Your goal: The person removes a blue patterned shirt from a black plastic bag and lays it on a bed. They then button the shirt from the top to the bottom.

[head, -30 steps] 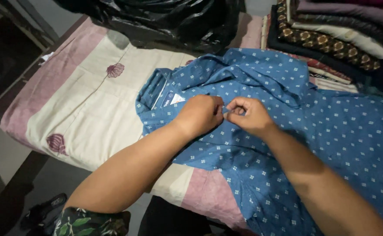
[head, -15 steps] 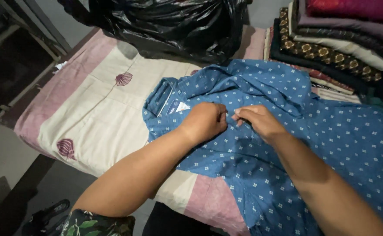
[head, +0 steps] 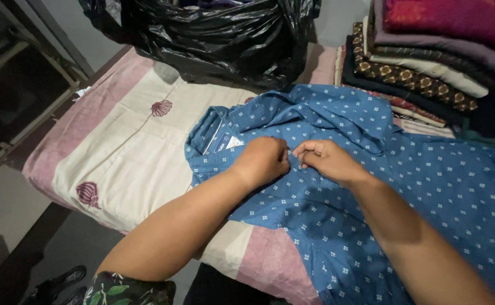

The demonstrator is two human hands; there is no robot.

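Note:
A blue shirt [head: 428, 186] with small white dots lies spread over a cream and pink bed sheet [head: 129, 152], its collar and label at the left. My left hand [head: 264, 161] and my right hand [head: 323, 160] meet at the front of the shirt just below the collar. Both pinch the fabric along the front opening, knuckles up, fingertips almost touching each other. What sits between the fingertips is hidden.
A black plastic bag [head: 213, 39] sits at the far edge of the bed. A stack of folded clothes [head: 428, 62] rises at the back right. Dark sandals [head: 55, 282] lie on the floor at the lower left.
Both hands stay pinched at the shirt front. The camera view has shifted slightly, showing more of the bag and the clothes stack.

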